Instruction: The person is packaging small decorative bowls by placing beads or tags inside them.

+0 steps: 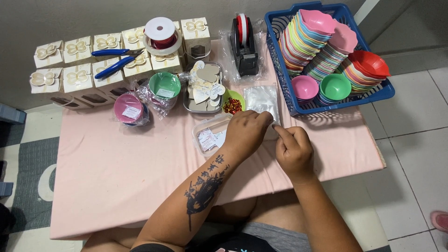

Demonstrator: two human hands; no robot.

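Note:
My left hand point(246, 133) and my right hand point(294, 150) meet over the pink table point(121, 172), fingers pinched together on a clear plastic bag point(272, 129) from the stack of clear bags point(261, 99) just beyond them. A clear plastic box of small sachets point(208, 136) lies right beside my left hand. A small green bowl of red and gold bits point(233, 103) sits just behind it. My left forearm carries a dark tattoo.
A blue basket point(346, 100) of stacked coloured bowls stands at the back right. A black tape dispenser point(245, 45), a metal tray of paper tags point(204, 88), wrapped green bowl point(164, 86) and pink bowl point(129, 109), white gift boxes point(77, 70), blue pliers point(114, 65) and a ribbon spool point(162, 35) line the back.

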